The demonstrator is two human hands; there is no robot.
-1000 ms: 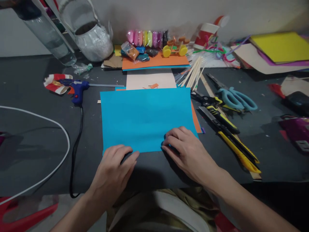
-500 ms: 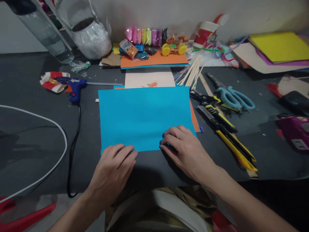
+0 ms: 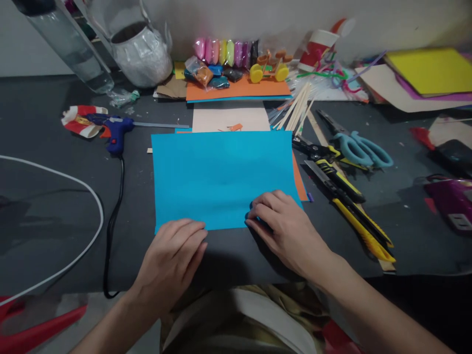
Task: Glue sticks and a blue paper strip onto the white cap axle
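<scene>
A sheet of blue paper [image 3: 224, 172] lies in front of me, its sides bowing slightly. At its near left corner my left hand [image 3: 177, 250] is closed over the edge, fingers together on top and thumb tucked toward the near side. My right hand [image 3: 282, 221] pinches the near edge right of the middle, fingertips curled down. Both thumbs are partly hidden, and so is most of what lies beneath the sheet. Orange paper [image 3: 300, 179] shows past its right side, and pale paper [image 3: 230, 115] shows beyond its far edge.
On the left is a blue glue gun [image 3: 117, 135] with its black cord. To the right lie blue-handled scissors [image 3: 363, 147], a yellow-and-black utility knife [image 3: 354, 216] and thin wooden sticks [image 3: 295, 110]. Bagged coloured clay [image 3: 224, 54] sits at the back.
The whole view has shifted slightly. My left hand's fingers have drawn a little closer together at the paper's edge; my right hand and the paper stay nearly as they were.
</scene>
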